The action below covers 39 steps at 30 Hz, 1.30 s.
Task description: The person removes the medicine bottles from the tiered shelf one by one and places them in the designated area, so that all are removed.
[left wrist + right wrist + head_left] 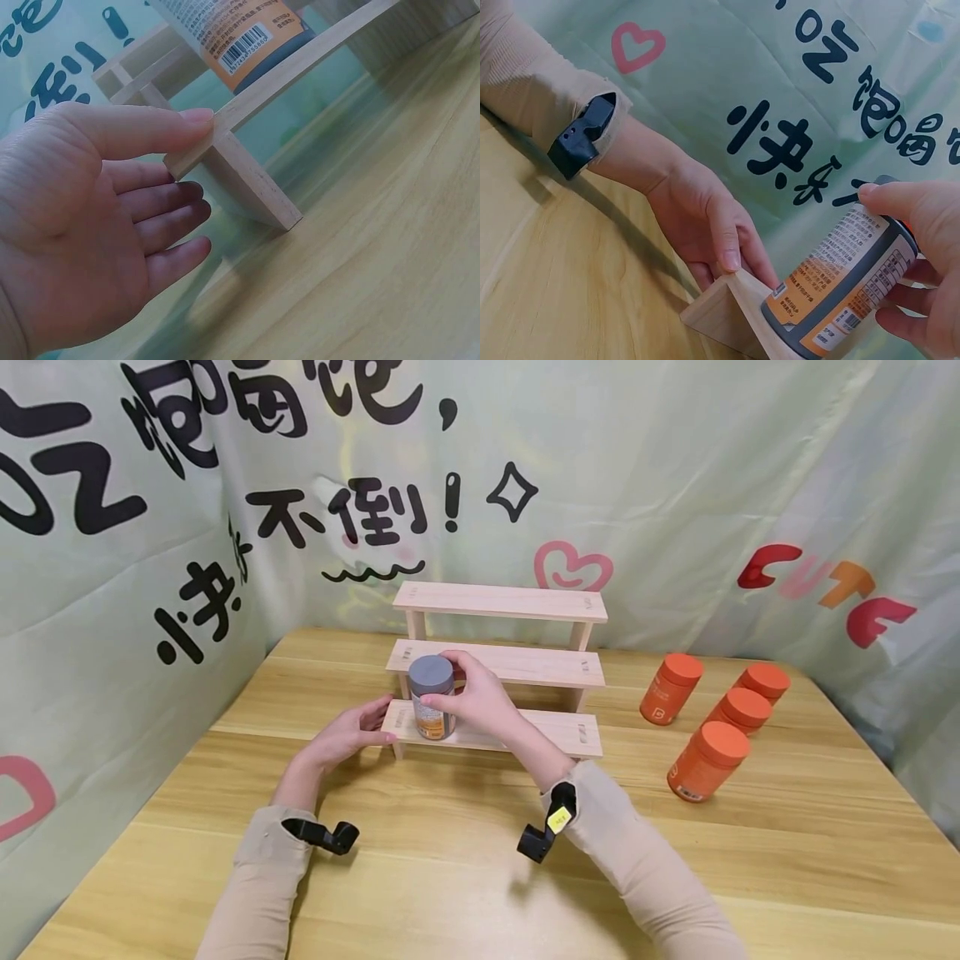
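A three-tier wooden display rack (551, 731) stands on the table. At the left end of its lowest board, a dark grey supplement jar with an orange-and-white label (432, 710) stands upright, its base against the board. My right hand (483, 697) holds that jar from the right, thumb on the near side and fingers behind. My left hand (348, 732) pinches the lowest board's left end. In the left wrist view, the left thumb (169, 129) lies on the board's corner, the lower fingers loosely bent. The right wrist view shows the jar (840, 277) between right thumb and fingers.
Several orange jars (708, 760) stand at the right of the wooden table (420, 877), the far ones partly hidden behind nearer ones. A printed pale green cloth (660, 485) hangs behind the rack and along the left side. Each sleeve cuff carries a black wrist camera (321, 835).
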### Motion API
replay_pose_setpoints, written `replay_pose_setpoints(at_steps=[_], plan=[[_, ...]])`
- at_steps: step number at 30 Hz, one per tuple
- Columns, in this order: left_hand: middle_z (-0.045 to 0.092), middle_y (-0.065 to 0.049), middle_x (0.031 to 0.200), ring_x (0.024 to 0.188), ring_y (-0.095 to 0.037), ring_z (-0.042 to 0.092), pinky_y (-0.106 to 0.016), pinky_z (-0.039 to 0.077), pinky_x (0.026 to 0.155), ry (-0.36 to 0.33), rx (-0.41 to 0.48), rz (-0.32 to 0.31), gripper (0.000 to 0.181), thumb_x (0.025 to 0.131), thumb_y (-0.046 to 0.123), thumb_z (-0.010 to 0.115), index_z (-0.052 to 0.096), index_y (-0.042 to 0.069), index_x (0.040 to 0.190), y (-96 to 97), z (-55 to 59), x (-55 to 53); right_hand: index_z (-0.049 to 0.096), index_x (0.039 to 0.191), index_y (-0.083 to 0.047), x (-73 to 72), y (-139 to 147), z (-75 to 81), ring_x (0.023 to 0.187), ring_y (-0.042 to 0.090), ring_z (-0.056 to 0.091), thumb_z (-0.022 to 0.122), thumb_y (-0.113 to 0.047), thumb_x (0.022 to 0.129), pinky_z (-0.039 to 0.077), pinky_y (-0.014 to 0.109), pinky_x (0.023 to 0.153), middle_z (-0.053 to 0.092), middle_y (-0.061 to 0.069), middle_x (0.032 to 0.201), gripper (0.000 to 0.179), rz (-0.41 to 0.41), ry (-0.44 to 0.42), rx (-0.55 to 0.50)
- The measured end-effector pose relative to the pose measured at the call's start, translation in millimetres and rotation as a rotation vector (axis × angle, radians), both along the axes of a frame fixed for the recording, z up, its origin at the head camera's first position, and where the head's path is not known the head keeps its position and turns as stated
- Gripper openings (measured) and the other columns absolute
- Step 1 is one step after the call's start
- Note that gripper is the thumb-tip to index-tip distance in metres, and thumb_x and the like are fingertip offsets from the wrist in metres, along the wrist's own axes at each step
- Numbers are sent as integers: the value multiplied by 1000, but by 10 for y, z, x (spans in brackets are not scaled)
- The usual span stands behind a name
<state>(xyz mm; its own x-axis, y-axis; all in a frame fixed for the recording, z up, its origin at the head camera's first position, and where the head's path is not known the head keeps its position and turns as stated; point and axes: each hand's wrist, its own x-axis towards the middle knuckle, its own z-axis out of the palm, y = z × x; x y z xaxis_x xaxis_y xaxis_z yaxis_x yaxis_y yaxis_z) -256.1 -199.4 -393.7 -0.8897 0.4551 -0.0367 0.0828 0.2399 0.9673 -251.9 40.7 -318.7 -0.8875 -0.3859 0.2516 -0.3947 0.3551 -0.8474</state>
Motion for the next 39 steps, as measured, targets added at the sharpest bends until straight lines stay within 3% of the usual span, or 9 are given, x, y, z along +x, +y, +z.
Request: replay_pose_setpoints(at_steps=[10, 21, 27, 39], plan=[[15, -26, 150, 136, -38, 17, -47, 17, 111, 0, -8, -1, 79, 86, 7, 63, 12, -8, 145, 3, 0, 4, 51, 126, -6, 21, 2, -16, 95, 18, 58, 78, -20, 75, 51, 31, 78, 60, 6, 111, 59, -42, 40, 28], [15, -28, 149, 136, -39, 17, -48, 17, 111, 4, 11, -11, 79, 86, 5, 62, 11, -9, 144, 14, -14, -13, 51, 124, -8, 103, 161, 0, 92, 18, 58, 77, -22, 76, 52, 30, 76, 60, 4, 109, 56, 0, 58, 28], [15, -29, 148, 135, -40, 18, -49, 18, 110, 13, 0, -7, 79, 86, 5, 63, 12, -10, 144, 2, -20, -6, 52, 123, -7, 166, 313, 71, 93, 18, 58, 76, -22, 76, 52, 30, 76, 60, 5, 109, 55, 12, 76, 41], [17, -29, 147, 135, -40, 18, -49, 17, 110, 21, 6, -14, 80, 85, 7, 65, 12, -10, 144, -2, -3, 2, 51, 124, -5, 201, 786, 242, 92, 22, 59, 76, -20, 76, 53, 33, 77, 59, 9, 109, 56, -62, 90, 30]])
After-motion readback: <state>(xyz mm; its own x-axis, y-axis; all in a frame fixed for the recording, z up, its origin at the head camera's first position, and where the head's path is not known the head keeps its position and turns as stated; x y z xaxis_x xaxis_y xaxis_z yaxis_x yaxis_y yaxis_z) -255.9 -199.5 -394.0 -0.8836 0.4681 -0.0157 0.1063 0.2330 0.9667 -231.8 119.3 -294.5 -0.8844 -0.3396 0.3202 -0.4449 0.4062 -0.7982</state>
